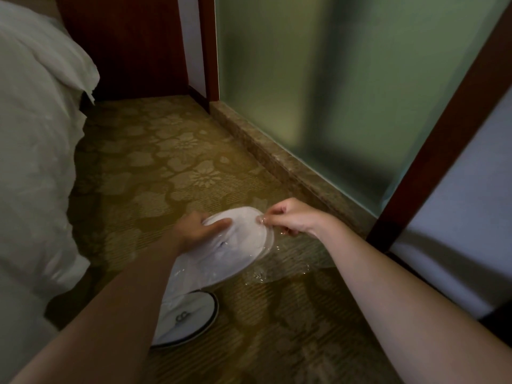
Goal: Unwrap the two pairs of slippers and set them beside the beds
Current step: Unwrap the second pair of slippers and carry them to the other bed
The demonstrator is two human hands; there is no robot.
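Slippers [238,242] sit inside clear wrap [267,273], gripped by left hand [199,228] while right hand [288,217] pinches wrap.

Bed [33,162] at left; carpet [171,151] right of it. Glass panel [346,92] at right, standing on sill [279,159] along carpet edge. Wrapped slippers [238,242] above carpet, between left hand [199,231] gripping left edge and right hand [291,217] pinching wrap [277,261] at right edge. Loose slipper [191,317] on carpet below, under left forearm, near bed.
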